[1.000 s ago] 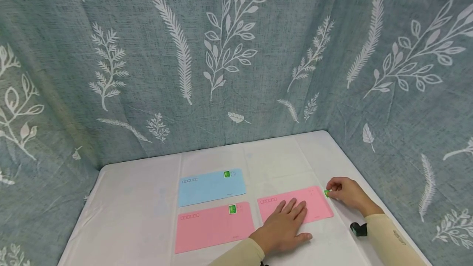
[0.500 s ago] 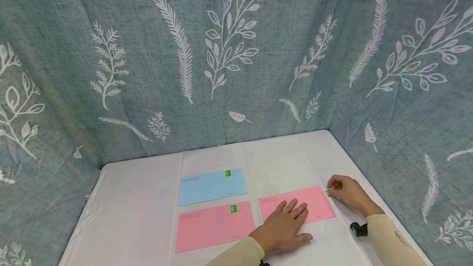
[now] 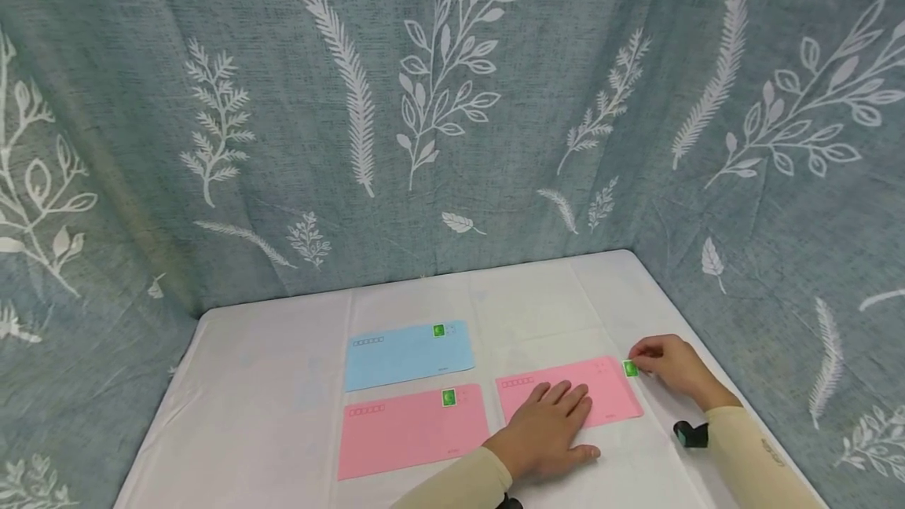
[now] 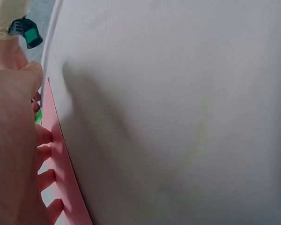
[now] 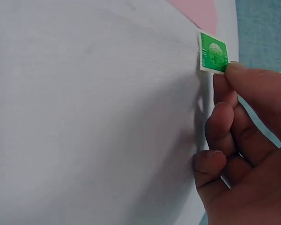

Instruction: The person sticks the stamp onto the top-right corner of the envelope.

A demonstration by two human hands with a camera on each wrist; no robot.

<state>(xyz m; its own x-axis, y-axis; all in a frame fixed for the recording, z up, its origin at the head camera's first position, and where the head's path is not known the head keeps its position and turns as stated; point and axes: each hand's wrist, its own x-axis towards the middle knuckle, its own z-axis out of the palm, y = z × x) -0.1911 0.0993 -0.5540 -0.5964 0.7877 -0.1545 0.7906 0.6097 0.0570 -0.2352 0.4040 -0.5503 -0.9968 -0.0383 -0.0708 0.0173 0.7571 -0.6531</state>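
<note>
Between thumb and index finger, my right hand point(image 3: 675, 368) pinches a green postage stamp point(image 5: 213, 52) by its corner. In the head view that stamp sits just off the right end of a pink envelope point(image 3: 611, 395). My left hand point(image 3: 547, 430) lies with spread fingers on this envelope and covers part of its lower left. To the left lies another pink envelope point(image 3: 410, 438), which bears a green stamp point(image 3: 448, 397). Behind it rests a light blue envelope point(image 3: 406, 364) with its own green stamp point(image 3: 439, 331).
A white cloth covers the table point(image 3: 261, 415). Its back and right edges meet a blue-green curtain point(image 3: 269, 124) with white leaf prints. A small dark device point(image 3: 689, 434) is at my right wrist.
The stamp in my right hand has turned slightly, and more of its green face shows. My left hand stays on the pink envelope. The whole head view shifts a little.
</note>
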